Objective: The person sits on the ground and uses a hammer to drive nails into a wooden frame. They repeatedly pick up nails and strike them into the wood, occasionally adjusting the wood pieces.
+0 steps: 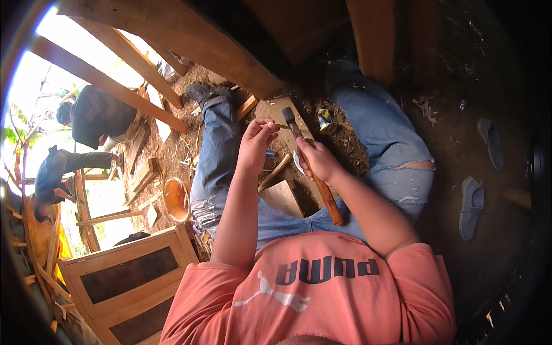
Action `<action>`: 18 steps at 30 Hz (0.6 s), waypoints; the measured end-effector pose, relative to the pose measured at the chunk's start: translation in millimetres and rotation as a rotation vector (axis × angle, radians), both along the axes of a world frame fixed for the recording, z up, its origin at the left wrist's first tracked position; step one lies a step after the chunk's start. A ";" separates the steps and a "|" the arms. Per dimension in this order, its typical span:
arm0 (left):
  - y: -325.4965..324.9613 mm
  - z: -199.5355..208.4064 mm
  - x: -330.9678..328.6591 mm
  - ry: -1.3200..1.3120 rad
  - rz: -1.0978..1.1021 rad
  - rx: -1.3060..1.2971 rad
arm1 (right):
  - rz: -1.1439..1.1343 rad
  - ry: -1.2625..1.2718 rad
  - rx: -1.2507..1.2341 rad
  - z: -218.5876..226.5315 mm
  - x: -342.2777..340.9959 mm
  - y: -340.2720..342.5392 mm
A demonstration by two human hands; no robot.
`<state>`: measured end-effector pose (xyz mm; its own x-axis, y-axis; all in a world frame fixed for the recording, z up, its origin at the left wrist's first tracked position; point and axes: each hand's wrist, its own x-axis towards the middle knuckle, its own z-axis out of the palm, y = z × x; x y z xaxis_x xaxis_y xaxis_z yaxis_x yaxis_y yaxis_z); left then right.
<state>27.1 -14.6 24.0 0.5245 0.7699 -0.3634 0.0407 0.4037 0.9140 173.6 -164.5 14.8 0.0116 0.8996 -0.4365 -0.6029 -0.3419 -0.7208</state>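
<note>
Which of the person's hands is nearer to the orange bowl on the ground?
The left. The left hand is raised up and to the right of the orange bowl; the right hand, gripping the hammer, is farther right.

Dirt floor [460, 86] strewn with shavings, timber beams [115, 86] overhead, a panelled wooden frame [126, 276] — daylight admitted from the left.

The right hand [318, 159] grips the wooden-handled steel hammer [310, 165], whose head lies over the flat pale wooden board [275, 109] on the ground between the legs. The left hand [256, 142] is just left of the hammer. A round orange bowl [176, 199] lies left of the left leg. Two grey slip-on shoes [480, 175] lie far right.
</note>
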 end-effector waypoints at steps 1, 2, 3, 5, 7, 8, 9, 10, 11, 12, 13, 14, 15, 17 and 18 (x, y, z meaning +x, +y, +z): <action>-0.6 0.2 0.2 -0.014 0.000 -0.007 | -0.017 0.017 0.018 0.2 0.3 -0.5; -0.8 0.1 1.3 -0.025 -0.015 0.008 | -0.026 0.046 0.027 0.9 0.0 -1.0; -2.0 0.0 2.1 -0.020 -0.015 0.015 | -0.045 0.042 0.120 2.1 1.2 -1.8; -4.7 0.6 2.6 -0.014 -0.016 0.018 | -0.017 0.037 0.077 5.8 0.4 -2.7; -5.7 1.5 4.1 -0.009 -0.036 0.008 | 0.003 0.010 0.003 9.3 0.2 -1.8; -5.9 2.0 4.8 -0.017 -0.041 0.029 | -0.026 0.022 0.043 10.5 1.2 -1.2; -6.7 2.2 5.3 -0.011 -0.046 0.034 | -0.040 0.033 0.056 11.1 1.0 -1.0; -7.8 2.5 5.3 -0.001 -0.036 0.032 | -0.048 0.048 0.039 11.3 1.3 -1.2; -8.6 2.2 6.2 -0.007 -0.034 0.030 | -0.085 0.076 0.106 10.9 1.0 -1.7; -9.1 2.3 6.7 0.001 -0.042 0.037 | -0.075 0.067 0.106 10.2 1.5 -2.4; -9.8 2.4 7.0 0.009 -0.046 0.043 | -0.063 0.067 0.101 9.2 1.4 -3.4; -10.4 2.6 7.1 0.024 -0.055 0.047 | -0.052 0.089 0.085 8.2 2.1 -4.8; -9.9 2.9 7.6 0.023 -0.057 0.028 | -0.015 0.022 0.014 7.3 1.1 -4.8; -9.1 3.5 7.4 0.010 -0.054 0.049 | -0.026 0.037 -0.014 5.0 3.1 -5.2; -8.6 3.6 7.0 0.027 -0.043 0.047 | -0.023 0.064 -0.082 4.0 3.5 -5.2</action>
